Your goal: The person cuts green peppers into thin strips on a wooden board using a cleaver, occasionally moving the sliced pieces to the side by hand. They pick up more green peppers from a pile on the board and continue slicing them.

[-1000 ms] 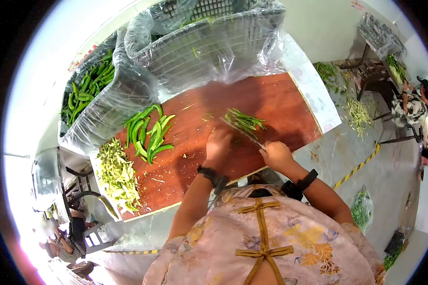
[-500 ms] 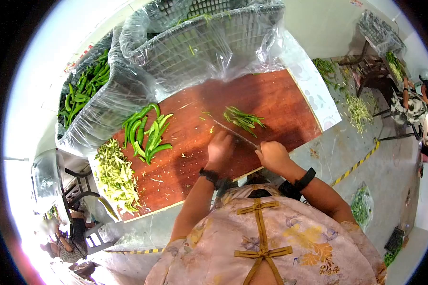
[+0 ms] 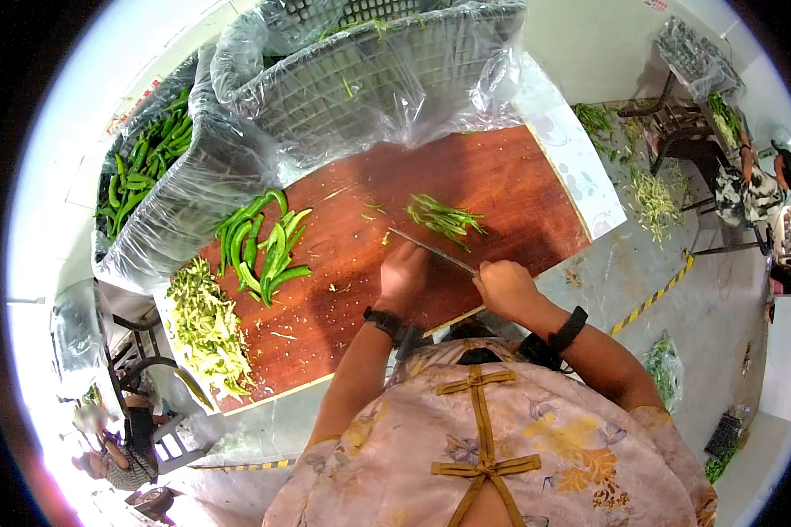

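Observation:
My right hand is wrapped round the handle of a knife, whose thin blade slants across the board toward the upper left. Curled on the board close behind the blade is my left hand; whatever lies under its fingers is hidden. Just beyond the blade rests a small bunch of thin green strips. Whole long green peppers lie to the left on the reddish-brown board. A heap of pale green-yellow scraps covers the board's left end.
Plastic-lined crates stand along the far edge; the left one holds many green peppers. Another person sits at the far right, and one more at lower left. Yellow-black tape marks the floor.
The whole view has shifted slightly. Both hands and the knife keep nearly the same places on the board, and the green strips still lie beyond the blade.

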The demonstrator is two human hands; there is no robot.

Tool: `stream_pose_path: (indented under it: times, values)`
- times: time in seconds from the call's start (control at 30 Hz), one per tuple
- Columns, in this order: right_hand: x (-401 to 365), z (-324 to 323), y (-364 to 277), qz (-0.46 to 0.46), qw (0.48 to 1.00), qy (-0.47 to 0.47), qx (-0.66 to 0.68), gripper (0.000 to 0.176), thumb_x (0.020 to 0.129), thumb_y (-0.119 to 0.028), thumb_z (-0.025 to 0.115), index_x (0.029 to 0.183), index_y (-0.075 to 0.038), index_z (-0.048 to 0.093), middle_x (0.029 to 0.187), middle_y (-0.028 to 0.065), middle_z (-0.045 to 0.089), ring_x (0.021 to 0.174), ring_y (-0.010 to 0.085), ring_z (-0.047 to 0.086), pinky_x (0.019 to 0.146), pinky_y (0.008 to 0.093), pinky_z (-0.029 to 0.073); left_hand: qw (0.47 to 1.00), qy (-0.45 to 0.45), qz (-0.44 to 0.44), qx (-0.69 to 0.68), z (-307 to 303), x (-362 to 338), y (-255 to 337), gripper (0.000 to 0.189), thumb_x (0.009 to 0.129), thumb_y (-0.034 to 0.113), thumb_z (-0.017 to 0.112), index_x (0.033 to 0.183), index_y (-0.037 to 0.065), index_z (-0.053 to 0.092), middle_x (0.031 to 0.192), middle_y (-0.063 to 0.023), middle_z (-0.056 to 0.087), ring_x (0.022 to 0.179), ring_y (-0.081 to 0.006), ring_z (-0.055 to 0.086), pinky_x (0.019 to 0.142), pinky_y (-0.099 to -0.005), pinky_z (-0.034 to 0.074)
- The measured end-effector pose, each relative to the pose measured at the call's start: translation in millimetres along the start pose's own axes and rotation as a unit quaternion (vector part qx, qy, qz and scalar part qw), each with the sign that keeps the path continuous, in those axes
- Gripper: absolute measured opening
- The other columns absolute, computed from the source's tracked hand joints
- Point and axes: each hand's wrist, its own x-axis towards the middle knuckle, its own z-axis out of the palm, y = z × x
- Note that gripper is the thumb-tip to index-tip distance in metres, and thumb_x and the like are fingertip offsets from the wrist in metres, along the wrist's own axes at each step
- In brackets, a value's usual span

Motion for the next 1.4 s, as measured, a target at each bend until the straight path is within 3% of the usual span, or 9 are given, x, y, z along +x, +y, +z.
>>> stream_pose_path:
  times: [0.37, 0.47, 0.67, 0.83, 1.1, 1.17, 1.27, 1.33, 1.4]
  values:
    - [17.0, 10.0, 5.4, -0.042, 0.999, 0.010, 0.002, 0.025, 0.081, -0.022, 0.054, 0.073, 0.002, 0.056, 0.065, 0.0217, 0.058, 0.065, 0.0405, 0.058, 0.061, 0.0484, 0.047, 0.999, 0.016, 0.041, -0.002, 2.2, -1.7, -7.6, 0.009, 0.072, 0.001, 0.054, 0.079, 0.004, 0.057, 0.080, -0.0111, 0.057, 0.071, -0.0316, 0.058, 0.061, -0.0378, 0.048]
    - [6.1, -11.0, -1.1, -0.002, 1.000, 0.006, 0.020, 0.027, 0.081, -0.024, 0.055, 0.073, 0.002, 0.056, 0.065, 0.0216, 0.057, 0.065, 0.0410, 0.057, 0.061, 0.0487, 0.046, 0.998, -0.055, 0.011, 0.022, 1.6, -4.1, -9.2, 0.010, 0.071, 0.001, 0.054, 0.080, 0.005, 0.057, 0.083, -0.0112, 0.057, 0.074, -0.0307, 0.058, 0.061, -0.0371, 0.048]
    - [-1.1, -10.1, 7.0, 0.035, 0.998, 0.047, 0.038, 0.028, 0.082, -0.026, 0.054, 0.072, 0.000, 0.058, 0.067, 0.0215, 0.058, 0.066, 0.0403, 0.057, 0.062, 0.0498, 0.046, 0.998, 0.025, 0.033, 0.040, -2.3, 5.8, 2.7, 0.019, 0.068, 0.000, 0.058, 0.086, 0.007, 0.058, 0.087, -0.0101, 0.057, 0.079, -0.0297, 0.057, 0.065, -0.0374, 0.049]
    - [-6.2, -3.9, 14.2, 0.036, 0.997, 0.061, 0.042, 0.030, 0.082, -0.027, 0.054, 0.071, 0.000, 0.058, 0.068, 0.0219, 0.058, 0.067, 0.0405, 0.057, 0.063, 0.0501, 0.045, 0.994, -0.004, -0.096, 0.051, 4.9, 14.4, 6.2, 0.020, 0.071, 0.004, 0.060, 0.091, 0.007, 0.060, 0.090, -0.0115, 0.060, 0.083, -0.0306, 0.058, 0.069, -0.0392, 0.049]
    - [-0.2, 8.6, 35.8, 0.065, 0.971, 0.014, 0.228, 0.031, 0.079, -0.028, 0.057, 0.076, 0.003, 0.061, 0.071, 0.0232, 0.060, 0.067, 0.0399, 0.059, 0.061, 0.0465, 0.045, 0.989, 0.094, -0.110, -0.033, -5.1, 19.5, 2.5, 0.011, 0.077, 0.009, 0.060, 0.087, 0.004, 0.061, 0.083, -0.0147, 0.060, 0.080, -0.0331, 0.058, 0.070, -0.0399, 0.048]
    - [3.3, 16.7, 37.2, 0.065, 0.910, 0.017, 0.408, 0.027, 0.084, -0.021, 0.058, 0.066, -0.003, 0.050, 0.052, 0.0030, 0.045, 0.044, 0.0096, 0.045, 0.041, 0.0283, 0.037, 0.987, 0.110, -0.110, -0.030, -13.7, 15.2, -1.4, 0.010, 0.077, 0.009, 0.060, 0.086, 0.004, 0.061, 0.083, -0.0152, 0.060, 0.079, -0.0335, 0.058, 0.070, -0.0401, 0.048]
    - [12.2, 36.3, 44.9, 0.119, 0.874, -0.077, 0.465, 0.025, 0.086, -0.021, 0.058, 0.070, -0.004, 0.049, 0.054, -0.0003, 0.046, 0.042, 0.0074, 0.043, 0.039, 0.0250, 0.035, 0.987, 0.092, -0.128, 0.002, -23.1, 5.4, -8.8, 0.010, 0.078, 0.010, 0.060, 0.086, 0.005, 0.061, 0.083, -0.0156, 0.060, 0.079, -0.0338, 0.058, 0.069, -0.0402, 0.048]
    - [12.9, 29.4, 32.2, 0.130, 0.846, -0.104, 0.506, 0.025, 0.087, -0.022, 0.058, 0.074, -0.003, 0.048, 0.053, 0.0002, 0.045, 0.042, 0.0084, 0.043, 0.039, 0.0256, 0.035, 0.974, -0.016, -0.205, 0.092, -35.6, 4.3, -2.5, 0.010, 0.078, 0.011, 0.059, 0.087, 0.005, 0.060, 0.083, -0.0162, 0.060, 0.079, -0.0342, 0.058, 0.066, -0.0407, 0.048]
    - [18.1, 35.9, 28.5, 0.161, 0.831, -0.138, 0.514, 0.026, 0.086, -0.023, 0.058, 0.075, -0.003, 0.048, 0.053, 0.0003, 0.045, 0.042, 0.0087, 0.043, 0.038, 0.0259, 0.035, 0.981, -0.003, -0.170, 0.097, -42.7, 2.7, 5.8, 0.012, 0.078, 0.011, 0.059, 0.089, 0.006, 0.060, 0.083, -0.0163, 0.060, 0.079, -0.0346, 0.058, 0.066, -0.0409, 0.048]
